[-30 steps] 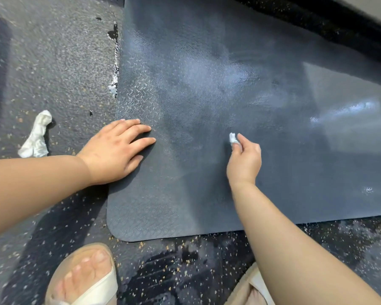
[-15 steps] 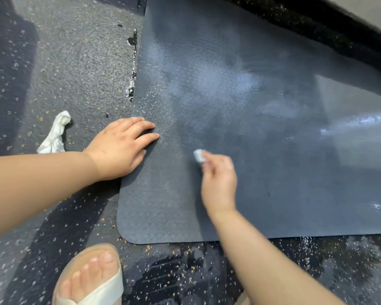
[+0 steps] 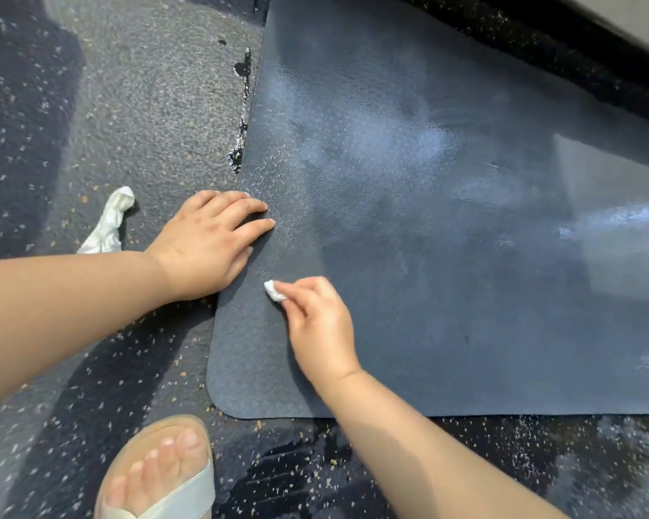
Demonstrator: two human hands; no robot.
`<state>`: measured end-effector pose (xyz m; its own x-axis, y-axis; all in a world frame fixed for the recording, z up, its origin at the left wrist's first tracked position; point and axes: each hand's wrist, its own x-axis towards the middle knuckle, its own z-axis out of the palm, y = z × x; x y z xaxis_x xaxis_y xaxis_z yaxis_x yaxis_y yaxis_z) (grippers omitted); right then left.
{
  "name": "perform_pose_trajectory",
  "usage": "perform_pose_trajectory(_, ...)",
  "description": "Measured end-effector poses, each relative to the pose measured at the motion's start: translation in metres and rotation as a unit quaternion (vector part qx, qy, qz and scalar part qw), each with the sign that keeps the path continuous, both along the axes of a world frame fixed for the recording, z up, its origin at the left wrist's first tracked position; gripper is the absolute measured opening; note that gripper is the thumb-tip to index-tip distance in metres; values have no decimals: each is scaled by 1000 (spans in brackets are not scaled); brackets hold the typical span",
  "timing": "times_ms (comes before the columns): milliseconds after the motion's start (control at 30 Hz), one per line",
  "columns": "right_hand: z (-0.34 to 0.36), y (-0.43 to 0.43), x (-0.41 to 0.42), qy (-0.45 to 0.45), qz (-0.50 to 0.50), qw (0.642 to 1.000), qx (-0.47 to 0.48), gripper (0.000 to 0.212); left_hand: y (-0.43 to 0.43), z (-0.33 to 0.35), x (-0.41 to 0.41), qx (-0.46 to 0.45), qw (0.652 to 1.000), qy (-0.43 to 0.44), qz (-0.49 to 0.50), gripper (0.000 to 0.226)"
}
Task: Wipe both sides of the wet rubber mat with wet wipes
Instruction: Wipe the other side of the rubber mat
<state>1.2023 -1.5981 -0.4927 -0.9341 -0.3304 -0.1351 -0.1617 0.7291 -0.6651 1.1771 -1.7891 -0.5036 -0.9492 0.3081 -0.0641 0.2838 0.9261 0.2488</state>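
The dark rubber mat lies flat on the speckled floor, filling the centre and right of the frame. The right hand pinches a balled wet wipe against it near its left edge. The left hand, fingers straight, presses that edge. The wipe has travelled left since a second ago. The forearms enter from the left and lower right.

A dark, textured rubber mat lies flat on the speckled floor, glistening wet, its rounded near-left corner showing. A small balled white wet wipe, pinched in the right hand, touches the mat near its left edge. A crumpled white wipe lies on the floor beside that edge.
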Motion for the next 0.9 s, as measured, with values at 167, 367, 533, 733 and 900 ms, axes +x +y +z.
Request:
perform_pose_trajectory(167,17,13,-91,55,-133,990,-1,20,-4,2,-1,-4,1000,-3,7,55)
perform_pose_trajectory(367,-7,-3,-124,14,-230,971,63,23,-13,3,-11,-6,999,9,49,59)
perform_pose_trajectory(533,-7,-30,-22,82,15,996,24,18,-16,0,-17,-1,998,5,64,49)
perform_pose_trajectory(733,8,-28,-66,60,32,998,-9,19,-18,0,-15,5,998,15,64,46)
perform_pose_trajectory(900,-1,-48,-118,33,-75,996,40,24,-20,1,-15,-2,998,13,66,49)
